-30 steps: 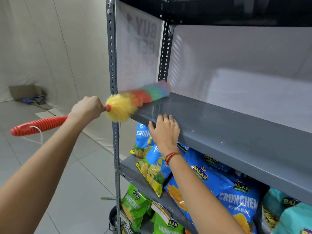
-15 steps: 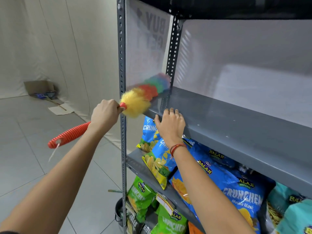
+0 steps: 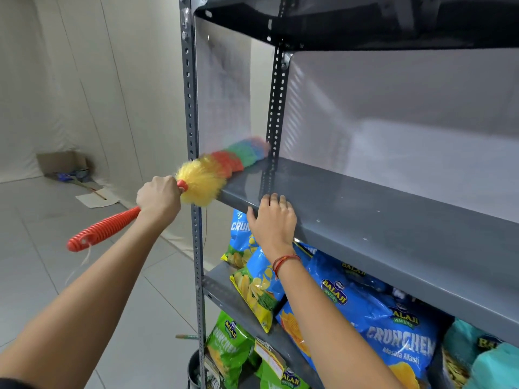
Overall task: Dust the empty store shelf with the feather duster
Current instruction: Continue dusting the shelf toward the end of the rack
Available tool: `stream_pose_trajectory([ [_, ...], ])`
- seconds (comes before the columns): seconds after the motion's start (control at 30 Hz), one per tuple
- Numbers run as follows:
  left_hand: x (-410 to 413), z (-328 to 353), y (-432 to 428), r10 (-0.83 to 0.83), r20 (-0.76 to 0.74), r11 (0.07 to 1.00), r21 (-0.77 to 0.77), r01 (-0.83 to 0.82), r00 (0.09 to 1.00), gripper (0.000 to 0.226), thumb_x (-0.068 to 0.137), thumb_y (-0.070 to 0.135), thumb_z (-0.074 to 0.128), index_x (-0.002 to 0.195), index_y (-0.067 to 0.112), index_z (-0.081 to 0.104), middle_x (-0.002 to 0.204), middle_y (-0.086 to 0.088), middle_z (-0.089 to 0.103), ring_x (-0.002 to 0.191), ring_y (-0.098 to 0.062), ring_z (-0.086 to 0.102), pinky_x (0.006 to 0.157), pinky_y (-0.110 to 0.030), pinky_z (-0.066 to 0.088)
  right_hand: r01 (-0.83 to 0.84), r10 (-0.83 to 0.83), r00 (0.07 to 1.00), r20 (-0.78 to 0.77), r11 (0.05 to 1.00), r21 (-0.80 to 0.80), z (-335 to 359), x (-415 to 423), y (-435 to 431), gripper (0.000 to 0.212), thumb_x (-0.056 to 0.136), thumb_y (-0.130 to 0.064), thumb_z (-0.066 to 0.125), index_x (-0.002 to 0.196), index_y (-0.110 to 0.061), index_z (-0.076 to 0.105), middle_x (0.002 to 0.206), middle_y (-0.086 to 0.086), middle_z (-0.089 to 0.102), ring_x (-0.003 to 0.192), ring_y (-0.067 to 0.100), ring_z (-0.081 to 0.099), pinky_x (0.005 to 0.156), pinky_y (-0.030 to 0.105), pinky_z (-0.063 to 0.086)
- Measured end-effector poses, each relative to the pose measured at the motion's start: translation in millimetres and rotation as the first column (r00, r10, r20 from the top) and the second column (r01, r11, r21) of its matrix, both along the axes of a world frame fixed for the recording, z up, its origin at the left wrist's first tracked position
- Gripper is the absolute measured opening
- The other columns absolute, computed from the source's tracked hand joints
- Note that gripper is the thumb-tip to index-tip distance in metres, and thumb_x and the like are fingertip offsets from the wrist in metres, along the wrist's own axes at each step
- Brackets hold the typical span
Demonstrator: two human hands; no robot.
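The empty grey metal shelf [image 3: 379,209] runs from centre to the right edge. A feather duster [image 3: 222,167] with yellow, orange, green, blue and pink tufts lies along the shelf's left end, its far tip blurred by the rear upright. My left hand [image 3: 158,196] is shut on the duster's red ribbed handle just behind the yellow tuft; the handle's end sticks out down-left. My right hand [image 3: 271,220] rests flat on the shelf's front edge with fingers apart, holding nothing.
Perforated grey uprights [image 3: 192,122] frame the rack's left side, and a dark shelf [image 3: 365,21] sits above. Blue chip bags [image 3: 373,318] and green ones [image 3: 227,349] fill the lower shelves. A cardboard box [image 3: 60,161] and paper lie on the tiled floor, far left.
The view has shifted, so the rack sits further right in frame. The duster still lies on the shelf's left end, its tip blurred. My right hand stays on the front edge.
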State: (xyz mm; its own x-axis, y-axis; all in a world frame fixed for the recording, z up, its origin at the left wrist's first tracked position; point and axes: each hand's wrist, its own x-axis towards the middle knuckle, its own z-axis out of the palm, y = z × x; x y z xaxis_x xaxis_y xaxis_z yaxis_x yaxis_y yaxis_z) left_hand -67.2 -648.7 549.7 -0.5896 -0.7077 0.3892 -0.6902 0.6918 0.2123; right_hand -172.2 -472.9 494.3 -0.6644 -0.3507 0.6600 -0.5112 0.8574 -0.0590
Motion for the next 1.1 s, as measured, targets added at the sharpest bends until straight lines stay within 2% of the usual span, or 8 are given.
stream_pose_trajectory([
  [0.2,-28.7,7.3,29.4,-0.048,-0.022,0.998,0.034,0.048,0.999,0.018,0.096,0.010,0.053,0.103,-0.002,0.064,0.101,-0.019,0.066,0.092,-0.037,0.067,0.072,-0.042,0.053,0.008,-0.008,1.000,-0.001,1.000,0.015,0.5,2.4,0.2,0.049,0.079,-0.043,0.065,0.102,0.000,0.068,0.104,0.019,0.071,0.101,0.033,0.065,0.086,0.038,0.052],
  [0.4,-17.4,10.4,32.8,-0.092,-0.017,0.992,0.082,0.093,0.996,0.030,0.097,0.029,0.052,0.100,0.001,0.063,0.101,-0.019,0.066,0.091,-0.037,0.065,0.070,-0.038,0.049,0.014,-0.013,1.000,-0.011,0.999,0.051,-0.1,2.5,2.5,0.050,0.078,-0.045,0.066,0.102,-0.002,0.068,0.103,0.018,0.071,0.100,0.032,0.066,0.085,0.038,0.053],
  [0.53,10.3,28.5,24.8,-0.014,0.019,0.997,0.076,0.012,1.000,0.034,0.096,0.034,0.053,0.102,0.002,0.064,0.099,-0.020,0.064,0.093,-0.037,0.063,0.069,-0.035,0.044,0.009,-0.010,1.000,0.012,0.998,0.056,1.1,5.4,3.3,0.049,0.079,-0.045,0.066,0.103,-0.002,0.068,0.104,0.017,0.071,0.100,0.032,0.065,0.085,0.037,0.052],
  [0.67,26.7,35.8,13.9,-0.090,-0.037,0.993,0.068,0.093,0.995,0.045,0.096,0.044,0.049,0.104,0.005,0.069,0.080,-0.015,0.057,0.073,-0.034,0.057,0.060,-0.034,0.042,-0.018,0.015,0.998,0.061,0.998,0.057,5.1,7.3,3.2,0.049,0.081,-0.043,0.064,0.104,0.000,0.066,0.107,0.019,0.069,0.103,0.034,0.063,0.088,0.038,0.050],
  [0.77,38.2,31.8,9.0,-0.221,-0.114,0.960,0.153,0.236,0.969,0.045,0.092,0.052,0.048,0.108,0.018,0.073,0.078,-0.018,0.065,0.073,-0.034,0.060,0.059,-0.032,0.044,-0.032,0.027,0.996,0.081,0.998,0.059,6.1,7.7,3.3,0.048,0.082,-0.041,0.063,0.106,0.001,0.065,0.108,0.020,0.068,0.105,0.035,0.061,0.088,0.039,0.050],
  [0.9,36.1,26.2,6.8,-0.260,0.015,0.927,0.283,0.245,0.966,0.046,0.089,0.054,0.049,0.097,0.015,0.073,0.069,-0.012,0.063,0.061,-0.026,0.052,0.056,-0.029,0.041,-0.091,0.087,0.989,0.118,0.995,0.028,8.2,5.2,5.4,0.049,0.089,-0.036,0.053,0.116,0.004,0.057,0.121,0.024,0.061,0.118,0.037,0.051,0.098,0.041,0.042],
  [1.03,30.8,12.5,17.4,-0.128,0.013,0.991,0.052,0.127,0.992,0.048,0.095,0.049,0.045,0.097,0.007,0.069,0.074,-0.010,0.062,0.065,-0.030,0.060,0.055,-0.030,0.047,-0.110,0.103,0.985,0.140,0.993,0.041,11.2,5.8,10.7,0.051,0.094,-0.035,0.045,0.128,0.003,0.048,0.134,0.023,0.051,0.128,0.034,0.042,0.106,0.041,0.033],
  [1.1,26.0,5.1,24.5,-0.176,-0.044,0.983,-0.062,0.173,0.983,0.048,0.096,0.046,0.044,0.094,0.004,0.069,0.083,-0.016,0.068,0.072,-0.036,0.065,0.061,-0.034,0.051,-0.112,0.104,0.984,0.146,0.993,0.046,12.2,6.4,12.7,0.051,0.095,-0.035,0.044,0.129,0.002,0.047,0.135,0.022,0.051,0.129,0.034,0.042,0.107,0.041,0.033],
])
